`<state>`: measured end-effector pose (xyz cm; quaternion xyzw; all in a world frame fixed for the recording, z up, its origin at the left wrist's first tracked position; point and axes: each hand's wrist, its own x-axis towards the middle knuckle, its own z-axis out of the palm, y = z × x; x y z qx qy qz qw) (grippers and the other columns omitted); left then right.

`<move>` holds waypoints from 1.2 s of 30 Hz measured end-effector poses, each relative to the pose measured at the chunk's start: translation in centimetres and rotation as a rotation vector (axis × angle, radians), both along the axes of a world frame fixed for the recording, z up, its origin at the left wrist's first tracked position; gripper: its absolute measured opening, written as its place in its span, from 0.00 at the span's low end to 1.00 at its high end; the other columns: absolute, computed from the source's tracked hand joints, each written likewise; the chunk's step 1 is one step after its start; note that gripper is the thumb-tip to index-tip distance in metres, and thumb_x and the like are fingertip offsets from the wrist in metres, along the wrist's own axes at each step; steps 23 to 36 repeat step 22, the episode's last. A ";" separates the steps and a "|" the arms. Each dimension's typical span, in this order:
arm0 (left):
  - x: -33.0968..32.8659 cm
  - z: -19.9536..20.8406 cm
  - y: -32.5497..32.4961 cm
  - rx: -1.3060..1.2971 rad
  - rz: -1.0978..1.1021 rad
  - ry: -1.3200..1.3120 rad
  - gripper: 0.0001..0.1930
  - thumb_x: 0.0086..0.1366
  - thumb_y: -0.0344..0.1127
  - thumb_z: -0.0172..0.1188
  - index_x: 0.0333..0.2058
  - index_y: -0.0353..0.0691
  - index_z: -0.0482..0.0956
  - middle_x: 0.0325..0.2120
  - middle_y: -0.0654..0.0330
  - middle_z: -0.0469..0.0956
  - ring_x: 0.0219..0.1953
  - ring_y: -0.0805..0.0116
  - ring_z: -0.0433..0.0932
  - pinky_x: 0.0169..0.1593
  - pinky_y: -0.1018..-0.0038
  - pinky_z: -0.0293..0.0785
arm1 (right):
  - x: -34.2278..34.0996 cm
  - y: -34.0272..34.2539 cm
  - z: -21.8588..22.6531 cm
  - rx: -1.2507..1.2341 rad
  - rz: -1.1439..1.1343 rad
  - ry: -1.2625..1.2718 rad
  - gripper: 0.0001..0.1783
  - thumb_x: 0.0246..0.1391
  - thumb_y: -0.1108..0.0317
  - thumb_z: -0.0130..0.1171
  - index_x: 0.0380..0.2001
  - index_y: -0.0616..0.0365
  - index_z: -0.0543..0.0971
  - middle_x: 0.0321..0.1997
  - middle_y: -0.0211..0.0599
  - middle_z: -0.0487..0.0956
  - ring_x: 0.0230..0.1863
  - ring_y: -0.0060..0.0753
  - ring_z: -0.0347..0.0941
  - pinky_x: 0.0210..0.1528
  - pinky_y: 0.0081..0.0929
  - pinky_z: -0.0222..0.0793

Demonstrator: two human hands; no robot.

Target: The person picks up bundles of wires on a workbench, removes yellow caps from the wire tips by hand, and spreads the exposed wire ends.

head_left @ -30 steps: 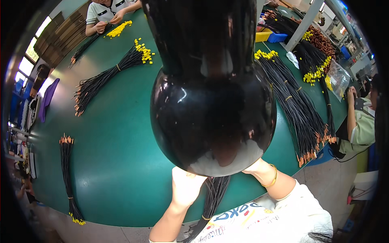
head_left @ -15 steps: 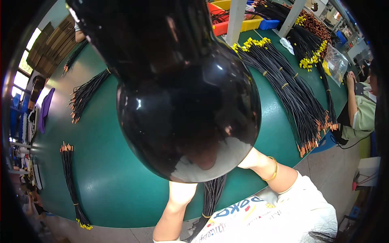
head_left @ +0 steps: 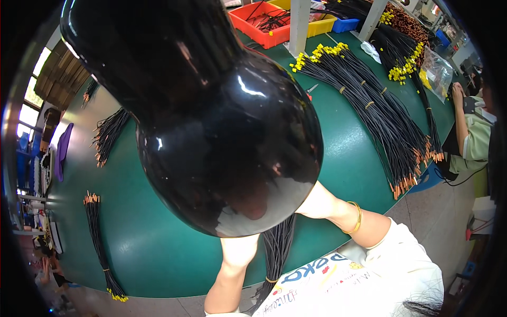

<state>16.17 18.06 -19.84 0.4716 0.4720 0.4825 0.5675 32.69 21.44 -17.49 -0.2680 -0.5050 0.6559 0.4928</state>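
A large glossy black bulb-shaped object [head_left: 232, 142] fills the middle of the view and hides the fingers of both my hands. My left hand [head_left: 240, 250] shows only at its wrist and back, just below the object. Only the wrist side of my right hand [head_left: 317, 204], with a gold bracelet on the arm, shows at its lower right. Between my hands a bundle of black wires [head_left: 277, 245], bound with a tan tie, runs toward me over the table's near edge. What my fingers touch is hidden.
On the green table [head_left: 153, 248] lie wire bundles: one at left [head_left: 97, 238], another farther back [head_left: 112, 132], and large yellow-ended bundles [head_left: 364, 100] at right. Scissors or a similar pointed tool [head_left: 311, 90] lie beside these. Red [head_left: 264, 34] and yellow bins stand behind. A person [head_left: 472, 127] sits at right.
The black object has shifted left in view, uncovering more of the red bin and the pointed tool. My right hand sits slightly farther left and up; the wire bundle between my hands remains.
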 end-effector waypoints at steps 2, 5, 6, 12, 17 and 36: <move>0.5 0.5 0.0 0.097 -0.009 0.145 0.09 0.52 0.20 0.55 0.34 0.28 0.74 0.29 0.61 0.73 0.31 0.76 0.71 0.38 0.80 0.67 | -0.1 -0.2 0.0 -0.015 -0.033 -0.050 0.14 0.44 0.75 0.58 0.36 0.65 0.72 0.36 0.37 0.75 0.39 0.21 0.70 0.43 0.20 0.66; 0.3 0.2 0.0 0.098 -0.036 0.097 0.10 0.52 0.20 0.56 0.35 0.28 0.74 0.30 0.61 0.73 0.32 0.76 0.71 0.40 0.81 0.66 | -0.2 -0.4 -0.1 -0.071 -0.057 -0.041 0.13 0.43 0.75 0.59 0.35 0.64 0.72 0.35 0.36 0.75 0.38 0.21 0.70 0.42 0.20 0.67; 0.3 0.1 -0.1 0.092 -0.032 0.084 0.10 0.51 0.20 0.56 0.35 0.28 0.74 0.30 0.61 0.73 0.32 0.77 0.70 0.40 0.81 0.66 | -0.2 -0.4 -0.1 -0.088 -0.061 -0.032 0.13 0.43 0.75 0.60 0.34 0.64 0.72 0.35 0.36 0.75 0.38 0.20 0.71 0.42 0.20 0.67; 0.7 0.6 -0.3 0.110 0.024 0.138 0.09 0.51 0.19 0.56 0.33 0.28 0.74 0.29 0.61 0.73 0.30 0.77 0.71 0.37 0.82 0.67 | 0.2 -0.4 -0.5 0.017 -0.070 -0.203 0.14 0.43 0.74 0.60 0.35 0.65 0.72 0.33 0.35 0.75 0.37 0.20 0.71 0.42 0.18 0.67; -0.4 0.7 -0.1 0.064 -0.009 0.020 0.05 0.50 0.19 0.57 0.29 0.29 0.74 0.25 0.58 0.73 0.22 0.75 0.71 0.27 0.81 0.68 | 0.1 -0.1 0.1 -0.134 -0.006 0.063 0.12 0.44 0.76 0.58 0.34 0.65 0.72 0.33 0.35 0.75 0.36 0.19 0.70 0.40 0.18 0.66; -0.5 1.1 0.0 0.039 -0.078 0.085 0.05 0.51 0.21 0.57 0.29 0.28 0.75 0.25 0.57 0.74 0.23 0.74 0.71 0.28 0.79 0.69 | 0.2 0.0 -0.2 -0.143 0.031 0.117 0.12 0.45 0.77 0.57 0.36 0.65 0.72 0.34 0.35 0.75 0.37 0.20 0.70 0.42 0.17 0.66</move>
